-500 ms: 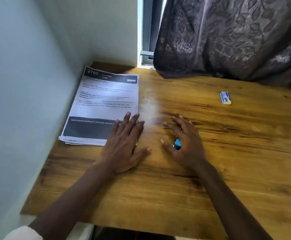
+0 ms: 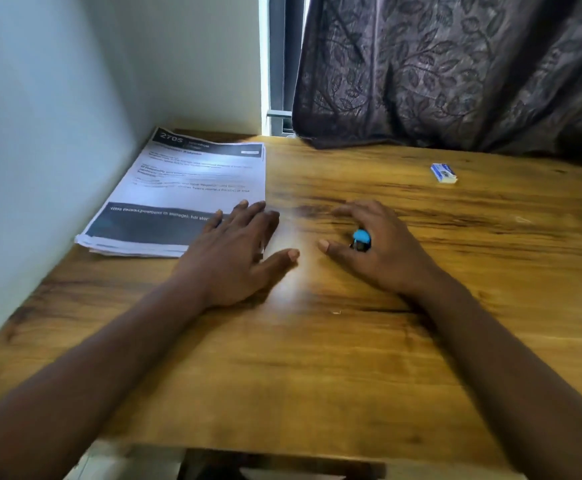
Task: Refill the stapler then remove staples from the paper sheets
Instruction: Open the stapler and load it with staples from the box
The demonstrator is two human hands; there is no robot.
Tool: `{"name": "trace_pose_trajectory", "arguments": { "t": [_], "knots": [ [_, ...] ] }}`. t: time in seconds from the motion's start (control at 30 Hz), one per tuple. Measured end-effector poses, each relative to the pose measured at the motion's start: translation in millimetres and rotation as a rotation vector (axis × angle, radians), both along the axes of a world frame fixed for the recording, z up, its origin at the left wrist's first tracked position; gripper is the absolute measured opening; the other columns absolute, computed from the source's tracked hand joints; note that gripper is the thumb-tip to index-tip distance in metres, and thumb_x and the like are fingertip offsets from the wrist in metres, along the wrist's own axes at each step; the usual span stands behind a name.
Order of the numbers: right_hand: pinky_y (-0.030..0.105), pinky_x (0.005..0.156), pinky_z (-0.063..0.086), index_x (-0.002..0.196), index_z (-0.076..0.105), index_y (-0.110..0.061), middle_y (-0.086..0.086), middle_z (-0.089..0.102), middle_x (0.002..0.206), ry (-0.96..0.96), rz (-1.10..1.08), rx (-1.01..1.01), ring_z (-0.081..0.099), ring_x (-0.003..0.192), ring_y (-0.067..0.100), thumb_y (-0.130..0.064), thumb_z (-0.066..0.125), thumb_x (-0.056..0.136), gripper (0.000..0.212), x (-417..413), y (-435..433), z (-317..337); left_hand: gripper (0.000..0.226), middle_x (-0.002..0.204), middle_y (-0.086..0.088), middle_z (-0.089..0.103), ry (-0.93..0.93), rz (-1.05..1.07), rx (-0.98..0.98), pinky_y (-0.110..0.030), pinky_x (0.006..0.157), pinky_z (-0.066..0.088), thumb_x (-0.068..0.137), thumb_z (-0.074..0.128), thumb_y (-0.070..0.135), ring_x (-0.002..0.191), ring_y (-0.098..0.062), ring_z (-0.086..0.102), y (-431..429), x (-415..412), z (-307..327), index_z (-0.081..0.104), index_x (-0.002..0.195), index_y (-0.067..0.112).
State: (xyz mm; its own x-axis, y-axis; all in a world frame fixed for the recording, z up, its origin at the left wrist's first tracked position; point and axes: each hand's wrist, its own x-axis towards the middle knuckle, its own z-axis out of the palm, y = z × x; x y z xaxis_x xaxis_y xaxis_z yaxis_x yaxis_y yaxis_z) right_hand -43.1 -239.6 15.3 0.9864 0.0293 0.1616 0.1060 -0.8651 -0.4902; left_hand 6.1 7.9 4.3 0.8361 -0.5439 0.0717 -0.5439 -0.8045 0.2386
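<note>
At centre frame the left hand [image 2: 234,258] lies flat, fingers spread, across the lower right corner of the paper sheets [image 2: 185,192], which are stacked at the left of the wooden worktop [image 2: 317,368] against the wall. Just right of it, the right hand [image 2: 383,251] is cupped over a small blue stapler [image 2: 361,239], fingers curled around it. A small white-and-blue staple box [image 2: 443,173] sits well apart at upper right, near a dark curtain [image 2: 455,71].

Bare desk [image 2: 369,358] open front and right; papers [image 2: 192,188] block left, box [image 2: 443,173] far right, curtain [image 2: 455,71] behind.
</note>
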Motion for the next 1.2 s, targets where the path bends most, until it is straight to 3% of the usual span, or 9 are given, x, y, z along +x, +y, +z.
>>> {"name": "trace_pose_trajectory", "arguments": {
  "t": [0.07,0.17,0.3,0.43,0.6,0.7,0.83,1.0,1.2],
  "knots": [
    [0.026,0.107,0.037,0.145,0.05,-0.033,-0.013,0.042,0.146,-0.015,0.045,0.067,0.038,0.133,0.007,-0.066,0.067,0.084,0.072,-9.4,-3.0,3.2,0.084,0.17,0.004,0.016,-0.006,-0.002,-0.015,-0.045,0.127,0.008,0.091,0.027,0.08,0.157,-0.015,0.008,-0.8,0.4,-2.1,0.022,0.159,0.031],
    [0.003,0.088,0.033,0.139,0.056,-0.032,-0.021,0.045,0.132,0.024,0.117,0.156,0.042,0.121,-0.002,-0.043,0.07,0.092,0.05,-26.7,-8.8,8.9,0.078,0.165,0.002,0.03,-0.04,0.002,-0.031,-0.047,0.124,0.021,0.092,0.032,0.078,0.15,-0.019,0.03,-1.6,-2.1,-0.9,0.034,0.154,0.03],
    [0.012,0.094,0.04,0.131,0.064,-0.03,-0.011,0.054,0.133,-0.003,0.106,0.284,0.053,0.114,0.0,-0.016,0.061,0.096,0.038,-35.0,-13.5,9.2,0.069,0.154,0.002,0.045,-0.088,0.027,-0.021,-0.042,0.112,0.034,0.094,0.038,0.072,0.13,-0.022,0.05,-5.8,-14.4,6.2,0.043,0.148,0.028],
    [-0.002,0.086,0.038,0.127,0.068,-0.022,-0.01,0.056,0.128,-0.103,0.062,0.156,0.053,0.113,0.003,-0.007,0.066,0.09,0.04,-36.2,-12.3,3.4,0.067,0.15,0.0,0.048,-0.105,0.036,-0.02,-0.043,0.109,0.036,0.095,0.037,0.072,0.126,-0.023,0.051,-4.9,-18.0,7.3,0.046,0.145,0.029],
    [0.013,0.085,0.049,0.114,0.071,-0.023,-0.007,0.068,0.111,-0.213,0.047,0.06,0.061,0.1,0.005,-0.021,0.076,0.089,0.026,-21.0,-13.0,-3.4,0.07,0.158,0.0,0.04,-0.142,-0.005,-0.025,-0.05,0.119,0.026,0.095,0.035,0.073,0.143,-0.018,0.039,-4.9,-8.0,0.8,0.041,0.149,0.029],
    [0.029,0.084,0.053,0.11,0.071,-0.023,-0.009,0.071,0.099,-0.272,0.046,0.078,0.064,0.093,0.007,-0.027,0.075,0.09,0.021,-13.6,-11.3,-5.7,0.073,0.16,0.002,0.038,-0.228,-0.036,-0.113,-0.052,0.123,0.022,0.093,0.035,0.075,0.148,-0.017,0.034,-5.4,-7.2,-1.3,0.039,0.15,0.031],
    [0.014,0.071,0.044,0.105,0.071,-0.025,-0.013,0.066,0.093,-0.379,0.021,0.219,0.059,0.086,-0.001,-0.029,0.073,0.092,0.015,-2.8,-8.2,-3.4,0.064,0.148,0.004,0.054,-0.249,-0.069,-0.334,-0.045,0.111,0.039,0.092,0.044,0.069,0.134,-0.019,0.05,-26.6,-5.4,7.2,0.047,0.143,0.031],
    [0.032,0.068,0.053,0.099,0.073,-0.024,-0.005,0.068,0.083,-0.495,0.007,0.44,0.062,0.078,0.01,-0.031,0.077,0.088,0.013,13.5,-15.1,-3.6,0.039,0.124,0.005,0.069,0.013,-0.078,-0.732,-0.027,0.089,0.053,0.098,0.063,0.038,0.111,-0.01,0.065,-84.2,10.4,26.3,0.058,0.135,0.027],
    [0.026,0.062,0.053,0.103,0.072,-0.02,0.003,0.07,0.078,-0.484,0.019,0.575,0.064,0.07,0.011,-0.016,0.077,0.088,0.016,24.0,-26.3,-7.4,0.025,0.101,0.015,0.073,-0.095,-0.129,-0.879,-0.007,0.075,0.05,0.096,0.069,0.027,0.09,-0.002,0.066,-119.9,26.6,15.4,0.072,0.12,0.031]
  ]
}}
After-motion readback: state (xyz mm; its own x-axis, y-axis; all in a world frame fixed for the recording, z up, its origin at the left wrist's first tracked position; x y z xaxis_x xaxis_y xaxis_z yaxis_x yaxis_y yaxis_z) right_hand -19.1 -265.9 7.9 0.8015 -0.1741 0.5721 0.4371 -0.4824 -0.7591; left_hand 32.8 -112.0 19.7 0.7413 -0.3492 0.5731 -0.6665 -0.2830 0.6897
